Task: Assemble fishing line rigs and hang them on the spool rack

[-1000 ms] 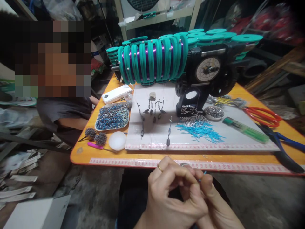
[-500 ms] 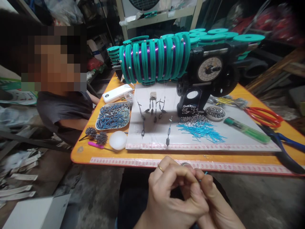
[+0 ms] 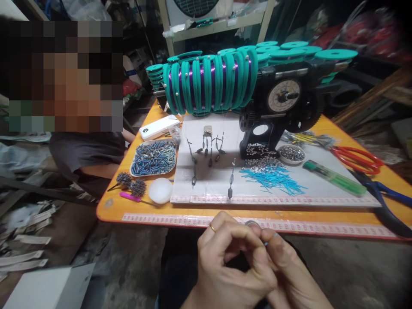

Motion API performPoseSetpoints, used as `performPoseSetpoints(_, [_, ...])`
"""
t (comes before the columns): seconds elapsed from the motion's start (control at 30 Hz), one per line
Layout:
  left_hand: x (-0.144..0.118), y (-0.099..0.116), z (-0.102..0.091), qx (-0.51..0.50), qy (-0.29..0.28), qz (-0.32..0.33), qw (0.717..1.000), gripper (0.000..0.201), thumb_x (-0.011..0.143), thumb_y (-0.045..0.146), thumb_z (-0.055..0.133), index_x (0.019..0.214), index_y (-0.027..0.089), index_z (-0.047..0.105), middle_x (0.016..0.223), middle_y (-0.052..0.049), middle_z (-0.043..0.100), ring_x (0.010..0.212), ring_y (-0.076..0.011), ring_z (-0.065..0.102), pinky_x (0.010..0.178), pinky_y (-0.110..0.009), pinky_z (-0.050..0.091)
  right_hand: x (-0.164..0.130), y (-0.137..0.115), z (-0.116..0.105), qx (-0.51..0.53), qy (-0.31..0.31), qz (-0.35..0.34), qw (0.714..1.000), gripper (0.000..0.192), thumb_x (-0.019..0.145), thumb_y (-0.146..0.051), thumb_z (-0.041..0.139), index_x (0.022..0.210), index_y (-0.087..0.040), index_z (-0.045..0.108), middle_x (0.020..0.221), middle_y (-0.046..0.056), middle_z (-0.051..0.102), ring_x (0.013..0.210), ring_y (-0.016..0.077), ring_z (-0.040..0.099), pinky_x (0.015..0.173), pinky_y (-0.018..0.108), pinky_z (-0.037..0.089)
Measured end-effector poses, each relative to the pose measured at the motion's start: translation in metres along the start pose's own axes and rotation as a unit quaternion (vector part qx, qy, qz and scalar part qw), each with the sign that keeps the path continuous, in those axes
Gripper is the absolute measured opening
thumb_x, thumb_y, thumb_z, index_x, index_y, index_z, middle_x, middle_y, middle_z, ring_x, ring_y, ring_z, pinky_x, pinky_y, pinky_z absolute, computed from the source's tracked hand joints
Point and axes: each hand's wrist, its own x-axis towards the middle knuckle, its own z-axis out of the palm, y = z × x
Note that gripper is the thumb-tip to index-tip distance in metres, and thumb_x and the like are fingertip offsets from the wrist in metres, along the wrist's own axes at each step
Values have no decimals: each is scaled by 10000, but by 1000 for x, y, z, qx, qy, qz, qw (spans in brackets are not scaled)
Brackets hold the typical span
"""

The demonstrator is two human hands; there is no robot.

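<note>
Close by a clear-taped measuring strip with blurred red figures [image 3: 193,220], the right hand [image 3: 286,259] tightly pinches a thin blue piece [image 3: 265,243]; the left hand [image 3: 231,255] curls against it, its hold unclear. A squarish white dish [image 3: 154,175] holds blue-grey coiled pieces [image 3: 153,156], a round white dish [image 3: 291,162] silvery bits [image 3: 291,152].

Gold-coloured ring [image 3: 213,227], dark clothing [image 3: 175,257]
The narrow band circles a finger of the left hand [image 3: 230,253], left of the grip; the clothing shows beneath the grip.
</note>
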Motion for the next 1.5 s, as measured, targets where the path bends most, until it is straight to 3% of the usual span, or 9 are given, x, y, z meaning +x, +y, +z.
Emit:
performPoseSetpoints(0.1, [1,0,-7,-33,-18,-17,999,186,767,54,671,854,215,636,750,28,571,585,-50,498,447,-102,353,1,-15,-5,-190,-10,-131,973,178,749,-381,789,796,-211,766,781,41,721,712,131,709,663,167,584])
performPoseSetpoints(0.27, [5,1,-14,-53,-58,-14,997,145,793,102,749,888,211,736,757,-1,645,596,-67,527,488,-132,398,-1,-35,-17,-500,18,-447,741,132,838,-224,696,958,-268,728,908,-71,725,787,7,704,786,2,522])
performPoseSetpoints(0.37, [9,4,-15,-44,-68,1,997,113,783,92,772,862,171,758,740,-20,667,595,-69,558,489,-124,417,-5,-35,-25,-557,15,-491,670,229,880,-198,654,1106,-235,659,1067,-44,691,956,-6,680,979,21,484])
performPoseSetpoints(0.57, [12,4,-14,-22,-63,31,997,106,775,81,770,856,150,764,734,-29,671,597,-72,571,501,-122,451,-9,-31,-33,-608,15,-527,593,366,868,-137,646,1222,-225,635,1214,-25,667,1111,43,647,1152,93,403])
performPoseSetpoints(0.83, [14,7,-8,43,-47,74,995,193,692,-25,667,778,147,684,702,-4,638,518,-59,469,453,-154,387,-11,-37,-26,-591,5,-462,661,356,802,-210,715,1145,-303,727,1140,-15,708,1023,123,708,1040,141,522])
performPoseSetpoints(1.03, [7,4,-4,-180,-15,-116,977,100,783,89,701,782,184,670,729,9,587,539,-52,433,472,-153,354,-6,-20,-21,-352,5,-267,897,313,787,-268,758,1086,-359,735,1084,-19,730,959,94,727,829,68,566])
performPoseSetpoints(1.1, [6,4,-4,-240,-28,-145,960,53,819,151,733,807,187,695,749,-1,584,610,-69,511,532,-148,424,-3,-12,-23,-254,-13,-192,948,227,798,-281,749,1019,-335,767,1050,12,739,971,114,727,851,99,571])
performPoseSetpoints(1.33, [8,3,-3,-290,-27,-148,945,16,850,168,738,843,183,736,779,-16,626,756,-103,639,814,-247,566,3,-4,-12,-102,-6,-115,988,113,800,-328,749,864,-237,725,958,40,703,975,114,693,877,152,569])
performPoseSetpoints(1.5, [5,2,-2,-197,-19,-153,968,135,766,41,659,777,176,646,766,11,584,519,-27,451,443,-124,340,-1,-12,-5,-91,-52,-70,992,150,856,-363,685,886,-222,641,956,15,606,893,65,630,807,117,544])
